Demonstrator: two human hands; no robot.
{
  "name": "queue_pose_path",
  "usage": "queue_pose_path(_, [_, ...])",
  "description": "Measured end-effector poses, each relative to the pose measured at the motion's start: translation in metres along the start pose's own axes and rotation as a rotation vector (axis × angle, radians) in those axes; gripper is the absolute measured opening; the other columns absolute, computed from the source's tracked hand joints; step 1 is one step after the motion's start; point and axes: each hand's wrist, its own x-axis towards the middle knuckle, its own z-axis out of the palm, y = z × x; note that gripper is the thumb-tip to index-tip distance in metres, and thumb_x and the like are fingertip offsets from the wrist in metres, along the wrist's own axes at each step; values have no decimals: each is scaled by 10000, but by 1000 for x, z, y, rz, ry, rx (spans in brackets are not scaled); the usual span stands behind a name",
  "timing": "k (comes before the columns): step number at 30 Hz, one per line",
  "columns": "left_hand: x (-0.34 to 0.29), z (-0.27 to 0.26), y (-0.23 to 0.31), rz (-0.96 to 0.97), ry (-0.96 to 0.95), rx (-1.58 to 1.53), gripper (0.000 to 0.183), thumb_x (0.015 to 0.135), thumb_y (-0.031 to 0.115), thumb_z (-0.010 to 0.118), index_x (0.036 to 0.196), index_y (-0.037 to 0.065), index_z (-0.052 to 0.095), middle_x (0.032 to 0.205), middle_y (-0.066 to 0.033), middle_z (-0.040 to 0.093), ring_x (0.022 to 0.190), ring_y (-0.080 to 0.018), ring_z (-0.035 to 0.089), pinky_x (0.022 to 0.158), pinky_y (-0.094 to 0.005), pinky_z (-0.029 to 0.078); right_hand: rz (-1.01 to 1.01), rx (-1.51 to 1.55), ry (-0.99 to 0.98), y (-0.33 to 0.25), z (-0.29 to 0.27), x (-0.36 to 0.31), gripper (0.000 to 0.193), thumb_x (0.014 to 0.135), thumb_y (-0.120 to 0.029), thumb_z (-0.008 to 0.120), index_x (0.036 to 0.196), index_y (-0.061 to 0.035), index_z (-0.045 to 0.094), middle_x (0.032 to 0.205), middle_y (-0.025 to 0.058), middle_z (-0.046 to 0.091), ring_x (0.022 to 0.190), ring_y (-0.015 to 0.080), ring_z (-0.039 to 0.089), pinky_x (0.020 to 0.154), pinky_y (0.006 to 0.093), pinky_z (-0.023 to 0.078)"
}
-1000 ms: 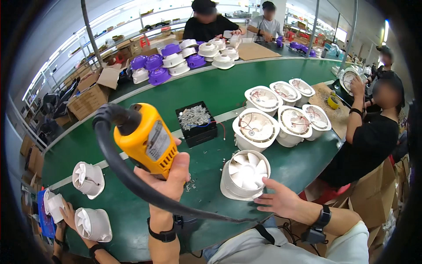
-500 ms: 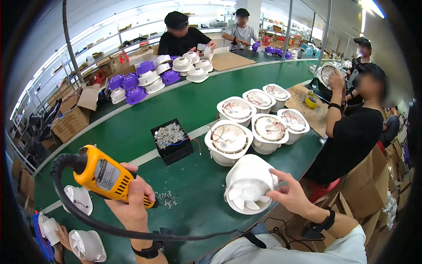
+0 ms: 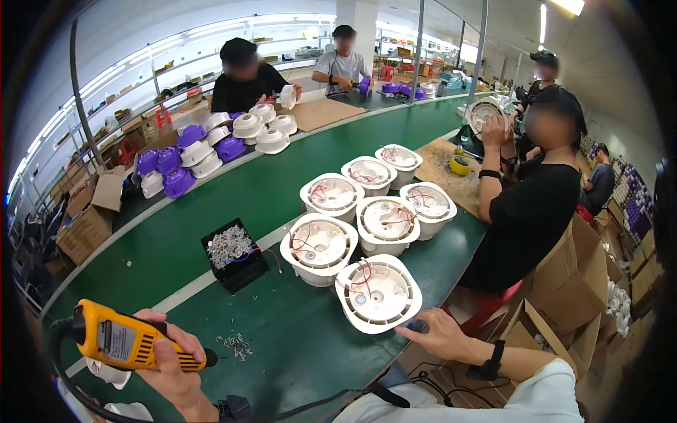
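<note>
My left hand point(image 3: 173, 359) is wrapped around a yellow and black electric screwdriver point(image 3: 134, 340), its tip pointing right over the green bench. A dark cable runs from the tool's back end. Nearest my right hand point(image 3: 438, 334) stands a white plastic housing point(image 3: 386, 321), round inside a squarish rim, with thin red wires lying in its open top. That hand is at the rim's lower right edge, thumb and fingers apart; whether it still touches the rim is hard to tell. Small loose screws point(image 3: 236, 347) lie scattered right of the screwdriver tip.
Several similar white housings point(image 3: 319, 242) stand beyond mine. A black box point(image 3: 245, 277) holds many screws. White and purple parts point(image 3: 181, 181) are piled across the belt point(image 3: 296, 169). A co-worker in black point(image 3: 532, 204) holds a housing at right, beside cardboard boxes point(image 3: 564, 271).
The nearest housing has gone from lying with its fan blades towards me to standing with its wired side up. My right hand has moved to its lower edge; the view has swung right.
</note>
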Motion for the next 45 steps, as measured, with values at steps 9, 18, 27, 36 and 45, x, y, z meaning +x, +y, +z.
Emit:
queue_pose_path(9, [-5, -3, 11, 72, -43, -90, 551, 863, 385, 707, 1113, 0, 403, 600, -47, 484, 442, -129, 482, 401, -228, 415, -88, 394, 508, -36, -19, 63, 287, 664, -77, 788, 898, -86, 622, 922, 58, 596, 847, 273, 592, 758, 389, 495])
queue_pose_path(18, [-5, -4, 46, -143, -63, 236, 304, 730, 114, 800, 954, 20, 617, 748, 7, 614, 673, -55, 550, 606, -229, 465, -339, 633, 107, -129, -42, 250, 247, 806, -79, 647, 1044, -52, 586, 948, 98, 589, 852, 301, 595, 744, 391, 469])
queue_pose_path(27, [-85, -61, 51, -54, 235, 371, 461, 744, 167, 788, 1117, 13, 566, 827, -75, 642, 669, -149, 630, 633, -259, 504, -856, 828, 29, -300, 64, 384, 289, 784, -193, 685, 1037, -64, 631, 1052, 150, 606, 972, 358, 609, 830, 450, 501])
queue_pose_path(36, [-120, -103, 56, -38, 456, 57, 501, 863, 298, 715, 1167, 21, 430, 684, -73, 526, 525, -155, 506, 455, -268, 432, -1320, 819, -67, -488, 107, 392, 483, 682, -335, 783, 1109, -133, 679, 1350, 210, 457, 1331, 342, 377, 1118, 473, 284])
queue_pose_path(45, [-125, -130, 69, -17, 434, 136, 453, 896, 236, 676, 1211, 8, 443, 764, -100, 542, 607, -196, 534, 524, -288, 462, -1141, 776, -9, -492, 102, 437, 500, 619, -537, 773, 877, -112, 712, 1363, 336, 397, 1368, 484, 247, 1132, 623, 105])
